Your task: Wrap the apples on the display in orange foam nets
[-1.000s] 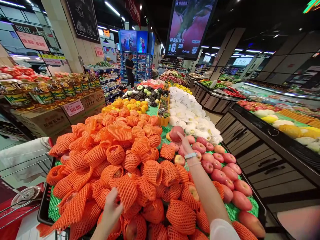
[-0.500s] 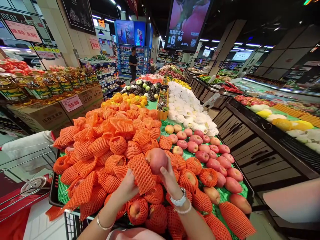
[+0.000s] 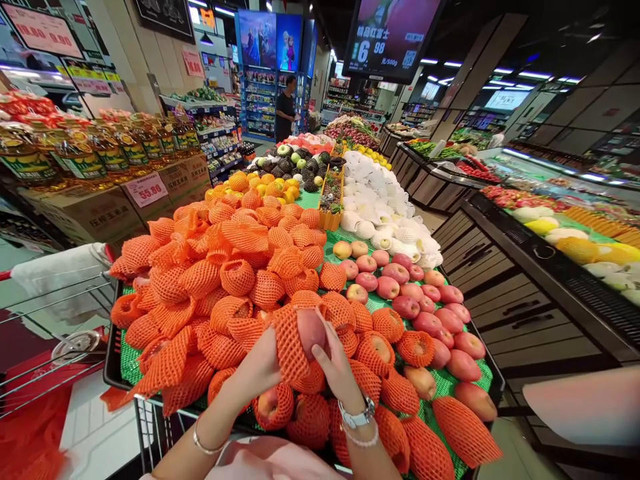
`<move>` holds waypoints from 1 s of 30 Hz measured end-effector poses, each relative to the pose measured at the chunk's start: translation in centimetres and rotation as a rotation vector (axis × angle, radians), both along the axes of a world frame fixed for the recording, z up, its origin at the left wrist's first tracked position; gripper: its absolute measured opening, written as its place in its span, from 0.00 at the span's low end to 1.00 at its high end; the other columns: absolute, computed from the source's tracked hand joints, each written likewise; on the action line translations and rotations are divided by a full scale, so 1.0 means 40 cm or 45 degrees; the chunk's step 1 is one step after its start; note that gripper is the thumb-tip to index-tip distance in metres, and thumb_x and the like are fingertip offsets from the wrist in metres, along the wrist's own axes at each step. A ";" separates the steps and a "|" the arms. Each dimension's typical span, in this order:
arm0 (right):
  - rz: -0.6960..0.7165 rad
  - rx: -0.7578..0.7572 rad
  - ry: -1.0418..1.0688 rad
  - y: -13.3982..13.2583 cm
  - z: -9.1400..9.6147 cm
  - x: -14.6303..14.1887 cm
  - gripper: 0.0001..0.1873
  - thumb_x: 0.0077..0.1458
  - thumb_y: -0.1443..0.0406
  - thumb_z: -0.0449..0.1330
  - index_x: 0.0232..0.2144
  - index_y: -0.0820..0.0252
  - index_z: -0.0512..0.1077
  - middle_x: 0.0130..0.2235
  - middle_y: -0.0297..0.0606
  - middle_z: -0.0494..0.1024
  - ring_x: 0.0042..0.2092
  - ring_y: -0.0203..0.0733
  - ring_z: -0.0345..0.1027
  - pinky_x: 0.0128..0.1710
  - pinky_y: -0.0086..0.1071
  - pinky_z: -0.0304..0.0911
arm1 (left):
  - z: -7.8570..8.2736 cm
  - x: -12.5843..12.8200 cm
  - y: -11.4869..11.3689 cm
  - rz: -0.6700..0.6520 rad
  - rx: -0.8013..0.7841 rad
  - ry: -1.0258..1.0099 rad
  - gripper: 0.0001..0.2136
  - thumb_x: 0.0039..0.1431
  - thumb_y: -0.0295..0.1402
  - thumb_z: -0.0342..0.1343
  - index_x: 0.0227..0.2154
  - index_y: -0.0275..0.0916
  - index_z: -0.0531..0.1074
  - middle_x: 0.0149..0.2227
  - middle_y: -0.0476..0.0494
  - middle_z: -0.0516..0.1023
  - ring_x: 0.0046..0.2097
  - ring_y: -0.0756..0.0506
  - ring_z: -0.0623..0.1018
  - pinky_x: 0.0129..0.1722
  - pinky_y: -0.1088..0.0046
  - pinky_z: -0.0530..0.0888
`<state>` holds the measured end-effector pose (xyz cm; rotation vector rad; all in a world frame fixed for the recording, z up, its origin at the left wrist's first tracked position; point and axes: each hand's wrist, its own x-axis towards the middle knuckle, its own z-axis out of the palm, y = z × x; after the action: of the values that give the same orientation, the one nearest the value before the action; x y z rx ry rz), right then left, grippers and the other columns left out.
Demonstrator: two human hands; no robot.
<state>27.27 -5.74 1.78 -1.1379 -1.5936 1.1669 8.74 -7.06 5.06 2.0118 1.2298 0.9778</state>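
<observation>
My left hand (image 3: 261, 369) and my right hand (image 3: 334, 362) together grip one red apple (image 3: 311, 330) that sits partly inside an orange foam net sleeve (image 3: 291, 343). The left fingers pinch the net's left side. My right hand, with a watch and bead bracelet at the wrist, presses the apple's right side. Both hover over a heap of net-wrapped apples (image 3: 235, 280) on a green-lined display bin (image 3: 113, 373). Bare red apples (image 3: 410, 303) lie in rows to the right.
A wire shopping cart (image 3: 55, 333) stands at the left. White-netted fruit (image 3: 380, 213), oranges (image 3: 260, 187) and dark fruit lie farther back. Oil bottles on cartons line the left aisle. A dark counter (image 3: 525, 300) runs along the right. A person stands far back by shelves.
My right hand came back from the bare apples carrying one. Both hands met over the pile, and the apple has sunk lower into the net sleeve.
</observation>
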 end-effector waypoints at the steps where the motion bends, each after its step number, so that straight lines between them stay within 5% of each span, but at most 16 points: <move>1: 0.007 0.007 -0.021 -0.003 0.002 -0.002 0.39 0.61 0.45 0.52 0.67 0.58 0.52 0.70 0.45 0.53 0.71 0.48 0.41 0.71 0.50 0.35 | -0.005 0.004 0.001 0.010 0.008 0.005 0.18 0.58 0.38 0.56 0.50 0.35 0.71 0.52 0.33 0.74 0.55 0.38 0.73 0.59 0.59 0.68; 4: 0.020 0.074 -0.055 -0.022 0.016 -0.023 0.44 0.61 0.45 0.52 0.69 0.59 0.43 0.72 0.46 0.43 0.73 0.48 0.33 0.71 0.50 0.33 | -0.034 0.014 0.007 0.126 0.064 0.009 0.15 0.56 0.38 0.56 0.43 0.34 0.74 0.45 0.33 0.77 0.50 0.37 0.76 0.55 0.58 0.71; 8: -0.090 0.157 -0.168 -0.041 0.037 -0.066 0.57 0.47 0.48 0.67 0.68 0.58 0.41 0.72 0.50 0.35 0.72 0.56 0.31 0.70 0.54 0.39 | -0.084 0.027 0.015 0.221 0.125 0.076 0.15 0.54 0.39 0.55 0.40 0.33 0.73 0.41 0.32 0.77 0.44 0.36 0.77 0.47 0.55 0.74; 12: -0.161 0.171 -0.128 -0.025 0.029 -0.075 0.42 0.51 0.60 0.66 0.64 0.54 0.53 0.68 0.47 0.52 0.70 0.52 0.45 0.69 0.53 0.43 | -0.100 0.039 0.015 0.373 0.127 0.314 0.05 0.53 0.32 0.52 0.30 0.36 0.70 0.31 0.37 0.75 0.34 0.39 0.76 0.34 0.62 0.75; 16: -0.238 0.066 0.171 -0.010 -0.003 -0.059 0.33 0.54 0.62 0.60 0.61 0.55 0.58 0.65 0.44 0.60 0.67 0.50 0.52 0.70 0.52 0.42 | -0.051 0.036 0.003 0.315 0.248 0.477 0.05 0.55 0.28 0.53 0.24 0.38 0.68 0.25 0.44 0.73 0.27 0.45 0.74 0.26 0.70 0.72; 21: -0.379 -0.151 0.575 -0.009 -0.031 -0.035 0.33 0.57 0.59 0.57 0.64 0.48 0.57 0.68 0.36 0.57 0.68 0.47 0.51 0.69 0.50 0.45 | 0.016 -0.004 -0.027 -0.144 0.607 0.064 0.11 0.64 0.24 0.48 0.42 0.39 0.74 0.30 0.45 0.80 0.33 0.49 0.80 0.31 0.77 0.75; 24: -0.390 -0.169 0.668 -0.008 -0.034 -0.022 0.31 0.59 0.59 0.56 0.64 0.45 0.57 0.68 0.33 0.57 0.68 0.44 0.50 0.70 0.47 0.43 | 0.014 -0.019 -0.034 -0.018 0.813 -0.407 0.14 0.63 0.21 0.48 0.47 0.40 0.73 0.34 0.46 0.81 0.38 0.49 0.80 0.39 0.75 0.77; 27: -0.346 -0.173 0.696 -0.014 -0.034 -0.018 0.32 0.59 0.58 0.58 0.64 0.44 0.57 0.68 0.34 0.56 0.68 0.45 0.50 0.69 0.46 0.45 | -0.004 -0.013 -0.017 0.391 0.529 -0.529 0.12 0.61 0.24 0.55 0.46 0.42 0.73 0.35 0.48 0.76 0.38 0.50 0.76 0.42 0.74 0.75; 30: -0.299 -0.170 0.676 -0.025 -0.035 -0.026 0.33 0.59 0.58 0.59 0.64 0.44 0.57 0.68 0.34 0.56 0.68 0.45 0.50 0.69 0.46 0.46 | -0.018 0.002 0.002 0.274 0.098 -0.410 0.14 0.61 0.31 0.58 0.50 0.43 0.71 0.44 0.44 0.76 0.44 0.48 0.76 0.45 0.72 0.74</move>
<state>26.22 -6.75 0.37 -0.9615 -0.9660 1.2958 8.82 -6.98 4.34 1.7143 1.2599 1.4099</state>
